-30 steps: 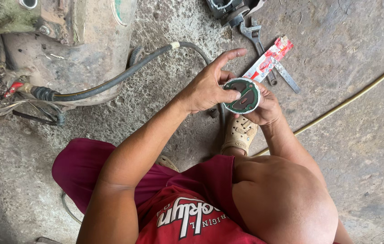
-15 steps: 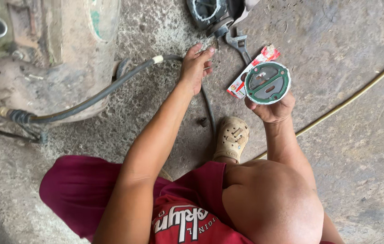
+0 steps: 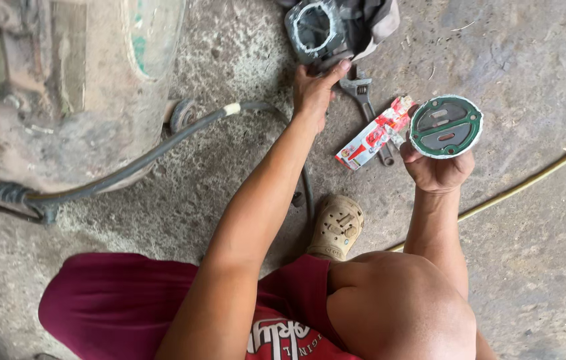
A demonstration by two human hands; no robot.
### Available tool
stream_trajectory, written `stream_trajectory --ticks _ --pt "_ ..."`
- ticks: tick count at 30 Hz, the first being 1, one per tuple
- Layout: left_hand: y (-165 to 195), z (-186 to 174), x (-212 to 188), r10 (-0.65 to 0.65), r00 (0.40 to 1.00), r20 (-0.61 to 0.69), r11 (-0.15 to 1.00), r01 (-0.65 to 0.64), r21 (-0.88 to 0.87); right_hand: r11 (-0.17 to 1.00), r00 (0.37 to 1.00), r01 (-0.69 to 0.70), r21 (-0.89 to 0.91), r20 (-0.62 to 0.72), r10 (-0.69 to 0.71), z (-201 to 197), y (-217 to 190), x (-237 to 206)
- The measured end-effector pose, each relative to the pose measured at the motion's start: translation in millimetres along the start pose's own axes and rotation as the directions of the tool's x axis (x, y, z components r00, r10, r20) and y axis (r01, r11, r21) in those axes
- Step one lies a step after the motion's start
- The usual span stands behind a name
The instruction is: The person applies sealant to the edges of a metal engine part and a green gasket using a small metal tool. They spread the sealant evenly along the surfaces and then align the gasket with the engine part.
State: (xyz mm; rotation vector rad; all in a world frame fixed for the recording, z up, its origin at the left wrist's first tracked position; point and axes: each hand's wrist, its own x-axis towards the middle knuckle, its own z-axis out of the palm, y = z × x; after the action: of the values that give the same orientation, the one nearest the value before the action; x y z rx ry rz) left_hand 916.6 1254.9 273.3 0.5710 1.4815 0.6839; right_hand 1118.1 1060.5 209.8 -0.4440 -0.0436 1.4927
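Observation:
My right hand [image 3: 438,170] holds up a round grey metal plate with a green gasket ring [image 3: 446,126], its face turned toward me. My left hand [image 3: 315,88] stretches forward across the concrete floor, fingers touching the lower edge of a grey metal cylinder part with a white-rimmed bore [image 3: 316,28] that lies partly under a dark cloth [image 3: 370,20]. An adjustable wrench [image 3: 366,100] lies just right of that hand. A red and white tube package [image 3: 376,132] rests beside the wrench, below the plate.
A large dirty metal machine body [image 3: 76,87] fills the upper left, with a grey hose [image 3: 163,150] running from it across the floor. A yellow hose [image 3: 536,177] crosses at right. My beige shoe [image 3: 336,228] and red shorts [image 3: 116,303] are at the bottom.
My left hand left the round plate and reached forward to the cylinder part. My right hand carried the plate to the right, alone.

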Motion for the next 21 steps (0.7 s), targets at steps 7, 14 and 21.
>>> stream_trajectory --ticks 7,14,21 --pt "-7 9 15 -0.039 0.995 -0.097 0.982 0.021 -0.187 1.000 1.000 -0.014 0.021 0.028 0.013 -7 1 16" --pt "-1 -16 21 0.090 0.987 0.137 0.865 -0.009 -0.501 0.999 0.999 -0.042 0.021 0.014 0.041 -5 13 19" --pt "-4 -31 26 0.063 0.962 0.266 0.783 0.118 -0.611 0.997 0.999 -0.048 0.058 -0.009 0.048 0 10 20"
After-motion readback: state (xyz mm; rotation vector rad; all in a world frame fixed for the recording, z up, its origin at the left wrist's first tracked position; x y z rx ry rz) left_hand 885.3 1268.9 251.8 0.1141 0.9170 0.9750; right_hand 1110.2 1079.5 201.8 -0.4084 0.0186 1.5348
